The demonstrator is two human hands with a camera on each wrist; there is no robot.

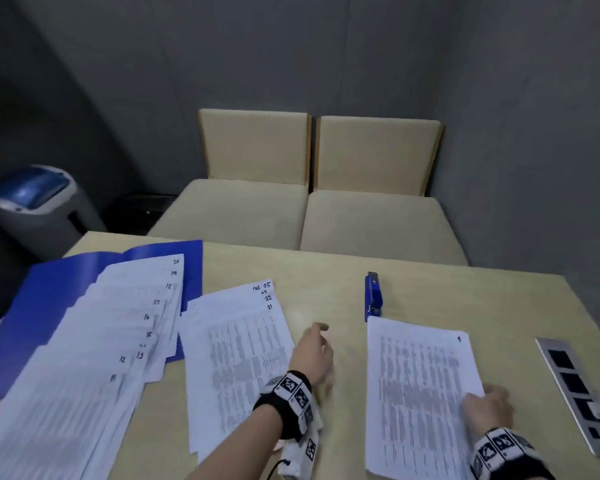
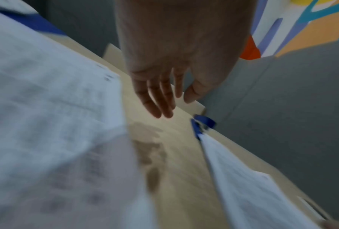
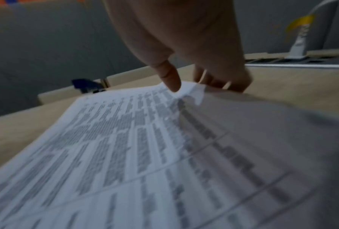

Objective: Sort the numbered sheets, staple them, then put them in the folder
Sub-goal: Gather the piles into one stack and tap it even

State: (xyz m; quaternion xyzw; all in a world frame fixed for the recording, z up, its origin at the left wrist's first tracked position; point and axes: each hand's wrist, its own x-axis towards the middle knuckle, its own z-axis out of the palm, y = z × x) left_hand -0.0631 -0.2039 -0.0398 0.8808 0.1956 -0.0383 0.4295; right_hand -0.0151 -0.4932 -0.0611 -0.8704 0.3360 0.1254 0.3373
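1. Pinching the right edge of the right-hand stack [image 1: 420, 382], the right hand [image 1: 489, 407] has its thumb on top and its fingers curled beneath.
2. Left hand [image 1: 314, 355] hovers over bare table [image 1: 333, 271], fingers relaxed and slightly spread, holding nothing.
3. Middle stack [image 1: 236, 358], numbered 21 to 25, lies just left of that hand.
4. Fanned sheets [image 1: 94, 358], numbered 11 to 20, overlap the open blue folder [image 1: 42, 306].
5. Blue stapler [image 1: 373, 296] sits at the right-hand stack's far corner.
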